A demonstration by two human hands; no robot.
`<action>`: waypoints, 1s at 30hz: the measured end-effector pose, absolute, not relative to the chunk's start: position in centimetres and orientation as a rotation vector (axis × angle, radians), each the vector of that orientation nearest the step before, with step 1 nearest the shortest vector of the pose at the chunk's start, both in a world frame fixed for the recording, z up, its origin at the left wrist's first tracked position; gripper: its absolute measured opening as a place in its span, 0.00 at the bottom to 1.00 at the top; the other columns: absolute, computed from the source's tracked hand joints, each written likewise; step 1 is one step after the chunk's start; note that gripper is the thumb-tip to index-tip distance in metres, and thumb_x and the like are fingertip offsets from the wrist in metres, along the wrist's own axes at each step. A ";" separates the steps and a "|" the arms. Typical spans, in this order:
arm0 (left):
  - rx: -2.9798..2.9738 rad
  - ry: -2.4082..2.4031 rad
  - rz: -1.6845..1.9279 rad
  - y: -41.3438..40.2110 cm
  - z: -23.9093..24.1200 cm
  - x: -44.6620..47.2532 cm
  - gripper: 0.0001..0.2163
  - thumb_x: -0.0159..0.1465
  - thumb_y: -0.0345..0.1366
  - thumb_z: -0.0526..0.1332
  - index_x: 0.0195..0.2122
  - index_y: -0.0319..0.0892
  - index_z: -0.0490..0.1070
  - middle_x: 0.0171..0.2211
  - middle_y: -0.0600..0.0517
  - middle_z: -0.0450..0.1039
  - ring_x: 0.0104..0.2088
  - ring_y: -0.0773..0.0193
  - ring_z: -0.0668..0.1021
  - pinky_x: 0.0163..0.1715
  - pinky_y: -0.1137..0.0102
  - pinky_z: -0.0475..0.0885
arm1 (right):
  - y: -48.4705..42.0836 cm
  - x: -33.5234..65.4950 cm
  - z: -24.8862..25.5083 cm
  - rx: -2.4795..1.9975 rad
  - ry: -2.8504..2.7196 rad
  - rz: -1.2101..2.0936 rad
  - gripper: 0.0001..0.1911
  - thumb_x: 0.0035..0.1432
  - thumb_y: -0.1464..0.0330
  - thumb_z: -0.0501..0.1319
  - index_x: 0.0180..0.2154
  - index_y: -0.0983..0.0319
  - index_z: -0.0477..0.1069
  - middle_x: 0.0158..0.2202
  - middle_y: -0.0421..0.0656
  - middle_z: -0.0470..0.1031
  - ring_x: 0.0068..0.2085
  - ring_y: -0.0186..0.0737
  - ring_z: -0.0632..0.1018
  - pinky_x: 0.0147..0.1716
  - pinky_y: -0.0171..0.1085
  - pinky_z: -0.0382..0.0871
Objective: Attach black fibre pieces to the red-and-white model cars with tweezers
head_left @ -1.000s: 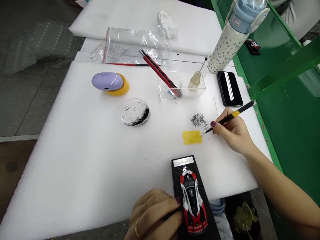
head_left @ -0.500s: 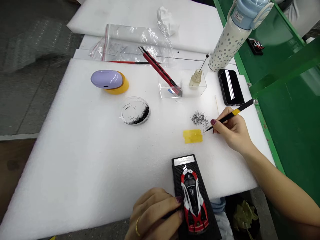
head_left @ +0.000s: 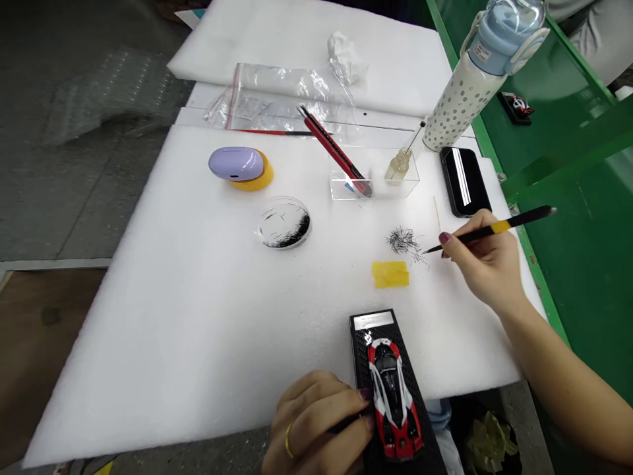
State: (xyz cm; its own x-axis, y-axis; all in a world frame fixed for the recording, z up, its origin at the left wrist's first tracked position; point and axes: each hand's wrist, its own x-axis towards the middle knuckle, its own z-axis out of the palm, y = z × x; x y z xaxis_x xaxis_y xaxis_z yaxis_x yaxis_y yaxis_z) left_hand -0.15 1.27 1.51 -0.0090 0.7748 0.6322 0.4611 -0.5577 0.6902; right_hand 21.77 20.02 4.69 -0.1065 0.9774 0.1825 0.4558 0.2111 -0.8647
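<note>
Head view: the right hand (head_left: 492, 270) pinches a pointed black tool (head_left: 524, 218), its tip shifted from beside the yellow strip (head_left: 390, 274) to the scattered black slivers (head_left: 403, 241). Left hand (head_left: 319, 422) grips the model car's (head_left: 391, 396) black base (head_left: 362, 363), near the table's (head_left: 222, 343) front edge; its silver label (head_left: 373, 320) is illegibly small.

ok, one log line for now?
left hand: gripping black base, model car on it; right hand: holding pointed black tool, tip near black strands; yellow strip: on white foam

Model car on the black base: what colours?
Red, white and black on the model car; best seen in the head view.
</note>
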 end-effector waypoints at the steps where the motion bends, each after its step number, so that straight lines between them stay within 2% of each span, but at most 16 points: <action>1: 1.999 1.280 1.606 1.5 1.5 -0.2 0.07 0.72 0.26 0.59 0.36 0.36 0.75 0.38 0.50 0.78 0.34 0.68 0.79 0.29 0.70 0.79 | 20.3 21.6 5.3 -1.341 -1.719 0.790 0.15 0.57 0.61 0.72 0.28 0.56 0.68 0.22 0.38 0.72 0.22 0.36 0.72 0.20 0.37 0.62; 7: 2.033 1.276 1.699 2.0 0.9 0.2 0.09 0.73 0.28 0.57 0.34 0.37 0.72 0.34 0.51 0.77 0.29 0.70 0.78 0.24 0.72 0.75 | 23.5 17.0 6.8 -1.181 -1.891 0.645 0.13 0.59 0.64 0.70 0.30 0.55 0.65 0.23 0.37 0.72 0.23 0.37 0.75 0.22 0.38 0.66; 11: 2.001 1.265 1.725 1.7 0.6 0.3 0.10 0.74 0.29 0.56 0.35 0.35 0.72 0.36 0.50 0.76 0.31 0.70 0.76 0.26 0.70 0.74 | 25.3 13.6 5.2 -1.097 -2.025 0.511 0.10 0.62 0.63 0.68 0.34 0.55 0.67 0.24 0.36 0.73 0.25 0.36 0.75 0.23 0.36 0.67; 17: 1.962 1.213 1.649 1.0 0.2 0.0 0.07 0.73 0.29 0.57 0.40 0.35 0.73 0.39 0.49 0.77 0.32 0.67 0.76 0.29 0.67 0.72 | 26.3 12.3 3.1 -1.065 -2.152 0.354 0.10 0.63 0.65 0.66 0.36 0.54 0.65 0.27 0.37 0.75 0.24 0.38 0.74 0.25 0.39 0.69; 24: 1.987 1.215 1.559 1.0 0.5 -0.5 0.07 0.74 0.29 0.56 0.41 0.36 0.73 0.36 0.49 0.79 0.32 0.67 0.77 0.31 0.67 0.73 | 26.3 12.1 2.6 -1.084 -2.146 0.357 0.11 0.62 0.66 0.65 0.35 0.54 0.62 0.26 0.37 0.76 0.22 0.38 0.74 0.25 0.39 0.69; 30: 2.015 1.238 1.548 1.2 0.9 -0.5 0.08 0.75 0.28 0.55 0.40 0.37 0.72 0.35 0.50 0.79 0.31 0.68 0.78 0.29 0.69 0.74 | 25.9 11.9 3.1 -1.109 -2.049 0.476 0.11 0.61 0.62 0.67 0.34 0.54 0.65 0.27 0.38 0.76 0.25 0.40 0.75 0.27 0.41 0.71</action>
